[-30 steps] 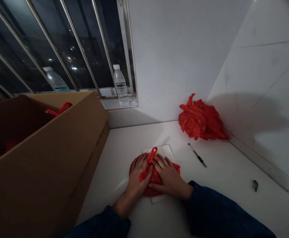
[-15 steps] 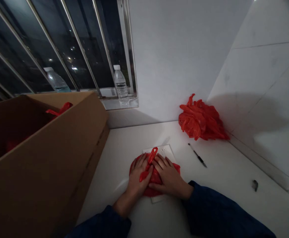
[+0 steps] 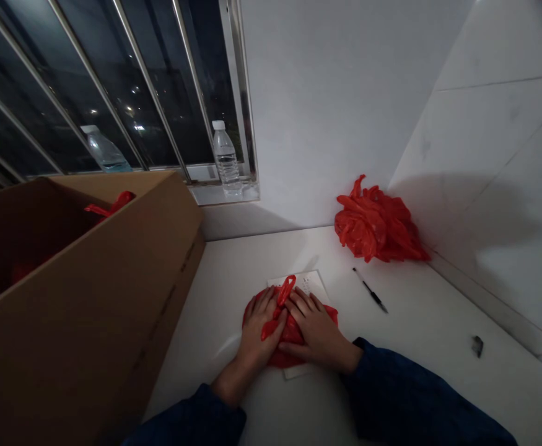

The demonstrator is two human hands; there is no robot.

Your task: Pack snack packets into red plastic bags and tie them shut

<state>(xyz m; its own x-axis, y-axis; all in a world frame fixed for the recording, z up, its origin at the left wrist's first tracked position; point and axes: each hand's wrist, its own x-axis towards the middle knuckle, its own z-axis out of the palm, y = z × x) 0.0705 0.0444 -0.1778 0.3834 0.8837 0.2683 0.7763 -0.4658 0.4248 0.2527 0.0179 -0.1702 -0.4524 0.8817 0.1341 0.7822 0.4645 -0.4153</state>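
Observation:
A bright red plastic bag (image 3: pixel 292 333) lies bunched on the white counter (image 3: pixel 215 310), on top of a small white printed sheet (image 3: pixel 308 285). My left hand (image 3: pixel 260 325) and my right hand (image 3: pixel 311 326) both press down on the bag, their fingertips close together. One red bag handle loop (image 3: pixel 286 291) sticks up between them, and a red strip crosses the edge of my left hand. Dark blue sleeves cover both forearms.
A cardboard box (image 3: pixel 85 303) stands left of my hands, with red plastic (image 3: pixel 111 204) inside. A crumpled red bag pile (image 3: pixel 375 226) lies against the wall, near a black pen (image 3: pixel 370 291). Water bottles (image 3: pixel 225 160) stand by the barred window (image 3: pixel 126 87).

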